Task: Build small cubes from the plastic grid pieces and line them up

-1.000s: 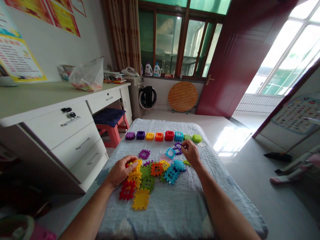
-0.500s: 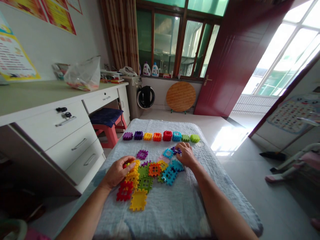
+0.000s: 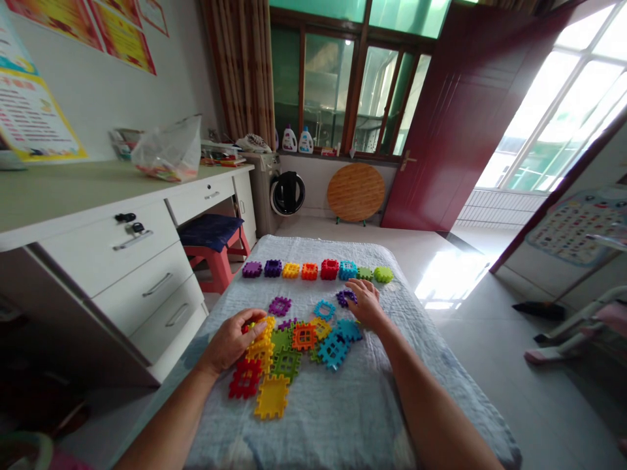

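Observation:
My left hand is closed around the left edge of the pile, thumb and fingers on a yellow building tile, with a bit of red showing between them. My right hand is beside a dark purple tile, fingers apart and fingertips at its right edge. Left of that tile lies a light blue tile frame. The loose pile holds an orange tile, a green tile, a blue tile, a red tile and a flat yellow tile. A purple tile lies behind it.
Stacks of tiles sorted by colour, including a red stack, line the far part of the cloth-covered table. A white desk and a red stool stand to the left. Beyond are a washing machine and a round wooden board.
The light blue tile frame has shifted left and nearer, away from the dark purple tile. My right hand remains by the purple tile. My left hand holds its place. The camera view has shifted slightly.

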Action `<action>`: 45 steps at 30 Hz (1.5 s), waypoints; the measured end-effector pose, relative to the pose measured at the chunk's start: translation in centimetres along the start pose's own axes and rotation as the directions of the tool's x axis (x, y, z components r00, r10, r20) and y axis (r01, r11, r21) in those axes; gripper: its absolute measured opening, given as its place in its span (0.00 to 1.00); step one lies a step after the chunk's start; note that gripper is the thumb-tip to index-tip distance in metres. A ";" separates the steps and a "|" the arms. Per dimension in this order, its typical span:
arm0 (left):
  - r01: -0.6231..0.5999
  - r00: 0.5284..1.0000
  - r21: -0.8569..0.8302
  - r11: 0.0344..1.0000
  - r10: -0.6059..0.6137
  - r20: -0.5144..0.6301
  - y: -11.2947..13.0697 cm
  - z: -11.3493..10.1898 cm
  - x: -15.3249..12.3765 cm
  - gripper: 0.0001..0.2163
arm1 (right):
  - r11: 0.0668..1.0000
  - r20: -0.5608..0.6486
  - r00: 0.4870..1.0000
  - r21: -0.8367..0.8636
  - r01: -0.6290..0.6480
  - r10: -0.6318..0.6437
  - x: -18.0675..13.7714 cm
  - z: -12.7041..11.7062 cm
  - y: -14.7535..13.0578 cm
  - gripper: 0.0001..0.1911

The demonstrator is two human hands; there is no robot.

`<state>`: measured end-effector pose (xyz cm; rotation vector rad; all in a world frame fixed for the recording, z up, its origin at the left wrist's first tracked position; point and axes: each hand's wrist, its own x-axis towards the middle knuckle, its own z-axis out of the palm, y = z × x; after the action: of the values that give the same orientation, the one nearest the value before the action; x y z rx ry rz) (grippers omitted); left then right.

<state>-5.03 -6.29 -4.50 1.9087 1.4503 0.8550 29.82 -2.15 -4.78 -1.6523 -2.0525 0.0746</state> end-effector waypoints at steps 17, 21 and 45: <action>0.014 1.000 -0.010 1.000 -0.014 0.003 0.5 -0.1 -0.1 0.20 | 0.999 0.107 0.994 0.035 0.016 -0.020 0.0 0.9 1.1 0.36; 0.005 1.000 0.002 1.000 -0.005 -0.030 0.7 -0.1 0.0 0.20 | 0.999 0.130 0.991 0.048 0.008 -0.014 0.0 0.6 1.0 0.37; -0.481 0.873 0.413 0.773 0.382 0.302 11.3 4.7 6.8 0.24 | 0.878 -0.074 0.936 0.330 0.348 -0.343 -1.4 -0.9 -5.9 0.41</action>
<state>6.71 -2.72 2.21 2.6950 1.1774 0.4855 25.09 -5.21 -2.39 -1.0612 -2.1491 0.2763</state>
